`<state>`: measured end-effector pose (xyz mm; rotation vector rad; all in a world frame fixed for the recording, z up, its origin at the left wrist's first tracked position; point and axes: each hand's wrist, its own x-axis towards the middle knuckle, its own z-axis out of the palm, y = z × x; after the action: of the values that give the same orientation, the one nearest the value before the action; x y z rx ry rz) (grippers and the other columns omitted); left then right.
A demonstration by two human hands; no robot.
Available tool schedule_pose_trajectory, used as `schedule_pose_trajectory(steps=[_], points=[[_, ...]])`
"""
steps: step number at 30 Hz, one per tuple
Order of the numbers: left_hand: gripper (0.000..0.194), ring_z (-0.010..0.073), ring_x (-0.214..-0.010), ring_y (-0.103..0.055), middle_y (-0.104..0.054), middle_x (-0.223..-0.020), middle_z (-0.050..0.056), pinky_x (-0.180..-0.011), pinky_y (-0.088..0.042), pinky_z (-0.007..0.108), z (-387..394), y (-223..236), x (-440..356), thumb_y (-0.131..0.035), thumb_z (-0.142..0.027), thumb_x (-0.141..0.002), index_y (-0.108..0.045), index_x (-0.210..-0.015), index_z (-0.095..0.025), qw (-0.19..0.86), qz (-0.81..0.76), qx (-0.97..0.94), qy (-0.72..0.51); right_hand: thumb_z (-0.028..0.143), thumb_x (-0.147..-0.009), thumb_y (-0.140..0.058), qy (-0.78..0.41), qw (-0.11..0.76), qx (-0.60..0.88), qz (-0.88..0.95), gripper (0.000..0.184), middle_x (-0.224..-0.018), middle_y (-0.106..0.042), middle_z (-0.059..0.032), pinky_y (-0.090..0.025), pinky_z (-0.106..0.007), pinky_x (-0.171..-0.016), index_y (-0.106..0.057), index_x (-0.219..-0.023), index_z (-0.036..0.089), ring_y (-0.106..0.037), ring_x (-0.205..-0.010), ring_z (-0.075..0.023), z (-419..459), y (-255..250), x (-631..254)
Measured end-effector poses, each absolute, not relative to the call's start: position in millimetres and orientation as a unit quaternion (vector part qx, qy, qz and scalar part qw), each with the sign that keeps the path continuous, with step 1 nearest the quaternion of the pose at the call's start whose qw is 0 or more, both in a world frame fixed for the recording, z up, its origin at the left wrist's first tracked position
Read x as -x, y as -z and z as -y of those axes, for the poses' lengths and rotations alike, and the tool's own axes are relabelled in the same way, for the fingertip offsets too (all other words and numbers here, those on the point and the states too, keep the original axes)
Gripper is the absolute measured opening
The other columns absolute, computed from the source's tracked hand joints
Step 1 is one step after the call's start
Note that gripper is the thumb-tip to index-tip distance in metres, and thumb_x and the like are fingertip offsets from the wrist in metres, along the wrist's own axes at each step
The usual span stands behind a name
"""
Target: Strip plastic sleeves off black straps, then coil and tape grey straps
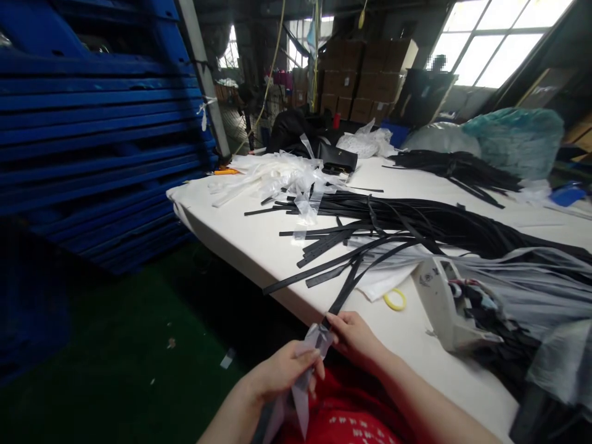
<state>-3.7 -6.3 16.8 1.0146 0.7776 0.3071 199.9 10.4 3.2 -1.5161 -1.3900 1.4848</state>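
Left hand (pixel 293 370): fingers closed around a clear plastic sleeve (pixel 301 404), lower part hanging over the lap. Film looks thin, light, limp; likely slippery, easily creased or torn. Best pinched lightly near its mouth, no hard tugging.

Right hand (pixel 354 338): thumb and fingertips pinch a black strap (pixel 343 295) right at the sleeve's upper end, in front of the table edge. Cannot tell how much strap, if any, sits inside the film.

Strap is narrow and flat, curving back up onto the white table (pixel 240 237). Judged light and bendy with a little spring. Hold it close to the tip, across the flat faces; farther back, the end would probably droop.

Beyond: yellow ring (pixel 392 306) lying flat, then a bundle of black straps (pixel 416 216), loose ends fanned leftward. Farther, a heap of clear sleeves (pixel 272 172), looking slick and tangled.
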Motion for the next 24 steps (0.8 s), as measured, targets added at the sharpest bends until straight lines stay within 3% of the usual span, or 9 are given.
schedule_pose_trajectory(steps=[4,7,9,12,16,21,24], points=[[0.072,0.0094,-0.042,-0.040,-0.049,-0.047,-0.002,-0.044,-0.026,0.021,6,-6,0,-0.047,-0.083,-0.071,-0.064,-0.071,-0.013,0.750,-0.409,-0.500,-0.145,0.062,-0.091,-0.036,-0.356,0.195,0.667,0.625,0.063,-0.046,-0.056,-0.0026,-0.038,-0.024,-0.049,-0.059,-0.053,0.018,-0.053,-0.044,-0.0134,-54,-46,-218],[0.078,0.0100,-0.044,-0.034,-0.041,-0.046,-0.003,-0.045,-0.023,0.023,7,3,-5,-0.040,-0.089,-0.068,-0.063,-0.066,-0.014,0.717,-0.427,-0.528,-0.158,0.043,-0.094,-0.042,-0.151,0.117,0.686,0.702,0.037,-0.084,-0.070,-0.0092,-0.046,-0.027,-0.066,-0.067,-0.087,0.017,-0.066,-0.076,-0.0201,-99,-68,-216],[0.079,0.0105,-0.046,-0.033,-0.039,-0.048,-0.003,-0.046,-0.023,0.024,8,7,-7,-0.040,-0.089,-0.068,-0.064,-0.065,-0.014,0.701,-0.424,-0.549,-0.164,0.025,-0.088,-0.052,-0.066,0.051,0.674,0.734,0.027,-0.111,-0.065,-0.0146,-0.047,-0.030,-0.075,-0.061,-0.111,0.015,-0.066,-0.094,-0.0240,-124,-70,-207],[0.077,0.0111,-0.050,-0.033,-0.039,-0.052,-0.002,-0.049,-0.023,0.025,10,14,-8,-0.041,-0.087,-0.070,-0.065,-0.066,-0.014,0.697,-0.410,-0.561,-0.178,0.012,-0.079,-0.057,-0.062,0.000,0.640,0.765,0.032,-0.113,-0.062,-0.0157,-0.048,-0.030,-0.077,-0.062,-0.111,0.014,-0.066,-0.093,-0.0244,-146,-64,-193],[0.076,0.0125,-0.053,-0.033,-0.038,-0.054,-0.001,-0.052,-0.024,0.025,13,22,-5,-0.040,-0.086,-0.073,-0.065,-0.064,-0.015,0.698,-0.405,-0.553,-0.206,0.016,-0.084,-0.051,-0.057,-0.020,0.609,0.791,0.020,-0.106,-0.063,-0.0121,-0.048,-0.030,-0.078,-0.067,-0.097,0.016,-0.066,-0.092,-0.0235,-150,-63,-180],[0.076,0.0126,-0.055,-0.035,-0.042,-0.058,0.000,-0.053,-0.026,0.025,12,18,-3,-0.042,-0.085,-0.073,-0.066,-0.068,-0.013,0.704,-0.401,-0.552,-0.200,0.024,-0.093,-0.039,-0.051,-0.008,0.611,0.790,0.030,-0.118,-0.061,-0.0084,-0.045,-0.030,-0.086,-0.064,-0.111,0.023,-0.061,-0.104,-0.0222,-145,-74,-185],[0.077,0.0122,-0.054,-0.035,-0.042,-0.056,0.000,-0.054,-0.026,0.026,11,18,-3,-0.042,-0.085,-0.073,-0.067,-0.069,-0.012,0.715,-0.391,-0.544,-0.197,0.019,-0.090,-0.043,-0.066,-0.030,0.630,0.773,0.034,-0.114,-0.066,-0.0126,-0.045,-0.032,-0.086,-0.059,-0.120,0.018,-0.062,-0.105,-0.0249,-143,-68,-194]])
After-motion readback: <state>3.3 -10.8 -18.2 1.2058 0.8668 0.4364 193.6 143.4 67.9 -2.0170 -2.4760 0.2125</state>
